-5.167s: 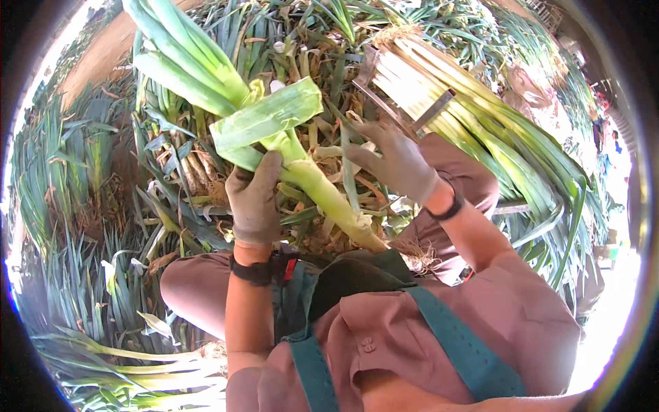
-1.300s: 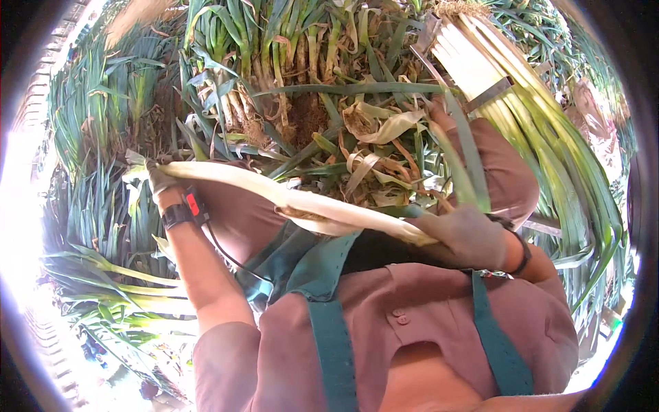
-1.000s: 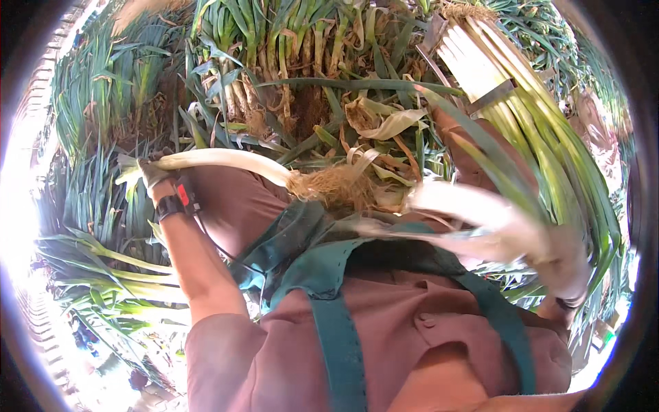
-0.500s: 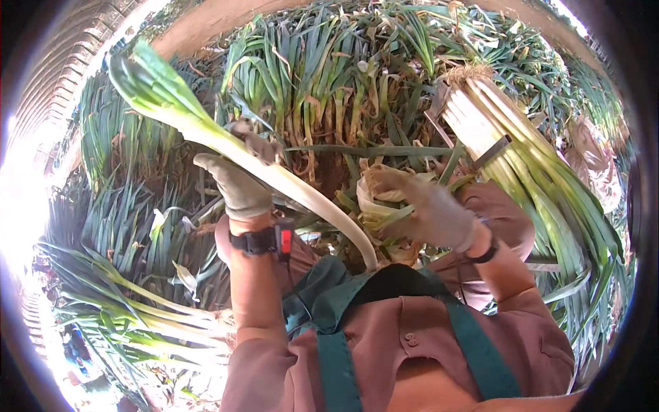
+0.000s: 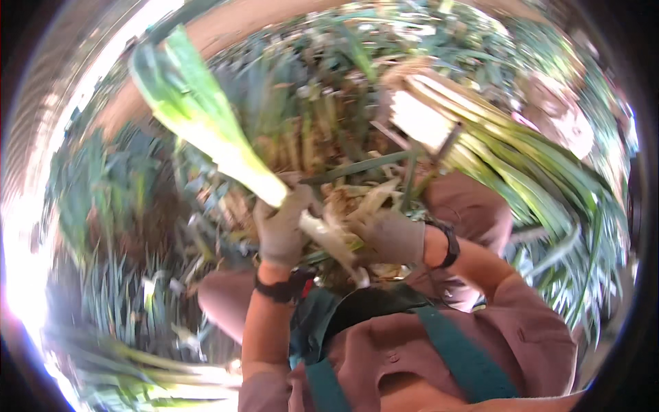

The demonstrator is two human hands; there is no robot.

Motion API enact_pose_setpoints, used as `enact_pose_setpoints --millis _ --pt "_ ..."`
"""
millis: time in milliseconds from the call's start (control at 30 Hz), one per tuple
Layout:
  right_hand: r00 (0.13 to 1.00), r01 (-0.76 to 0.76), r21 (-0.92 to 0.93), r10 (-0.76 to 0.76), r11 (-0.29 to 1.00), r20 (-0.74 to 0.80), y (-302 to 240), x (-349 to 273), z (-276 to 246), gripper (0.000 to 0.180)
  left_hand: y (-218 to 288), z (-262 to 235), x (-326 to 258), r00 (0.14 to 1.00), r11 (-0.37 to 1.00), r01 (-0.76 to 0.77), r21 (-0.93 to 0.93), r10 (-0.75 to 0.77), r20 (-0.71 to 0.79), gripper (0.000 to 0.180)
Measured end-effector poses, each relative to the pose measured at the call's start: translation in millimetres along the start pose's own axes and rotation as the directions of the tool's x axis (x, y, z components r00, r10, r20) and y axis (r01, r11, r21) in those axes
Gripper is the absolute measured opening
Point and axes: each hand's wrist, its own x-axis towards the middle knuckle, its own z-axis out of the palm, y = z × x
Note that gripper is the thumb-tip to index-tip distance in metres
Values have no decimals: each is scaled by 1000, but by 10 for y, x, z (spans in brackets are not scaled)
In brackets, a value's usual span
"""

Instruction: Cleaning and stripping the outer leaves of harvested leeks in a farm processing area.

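Item: leek point(image 5: 226, 147), one stalk, held up in front of the chest over the lap.
Long axis: runs diagonally, green leaf fan at upper left, pale shaft and root end at lower right near the body.
Left hand point(image 5: 280, 230): gloved, fingers wrapped round the shaft where green turns to white.
Right hand point(image 5: 388, 237): gloved, fingers closed on the lower white end amid loose outer leaves point(image 5: 357, 206); blurred, so exact hold unclear.
Step in hand: likely stripping outer skins from the base of the stalk.
Next move calls for: a firm left-hand hold while the right pulls the skins along the shaft.
Surroundings: bundle of cleaned leeks point(image 5: 480, 151) at right, banded; heaps of uncleaned leeks point(image 5: 309, 103) beyond; knees and teal apron straps point(image 5: 467, 357) below.
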Motion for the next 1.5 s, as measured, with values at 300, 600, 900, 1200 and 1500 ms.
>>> enact_pose_setpoints --millis 300,600,900,1200,1500 --pt "625 -284 -895 -642 344 -445 -74 -89 -2320 28 168 1269 832 893 753 -398 524 189 408 22" --pt "897 -382 -915 186 -133 -401 301 -1810 -2990 20 88 2488 1453 232 -55 -926 373 697 678 51" --pt "646 -517 -850 697 99 -311 1109 -2548 -2231 33 -1503 1732 1678 753 479 -656 584 363 549 23" --pt "430 -739 -602 900 303 -75 1369 -2450 -2186 37 -1382 745 1873 865 546 -475 690 145 480 13" --pt "387 -817 -500 916 288 -104 1529 -2402 -2181 43 -1222 -14 1898 948 638 -275 720 55 313 11"
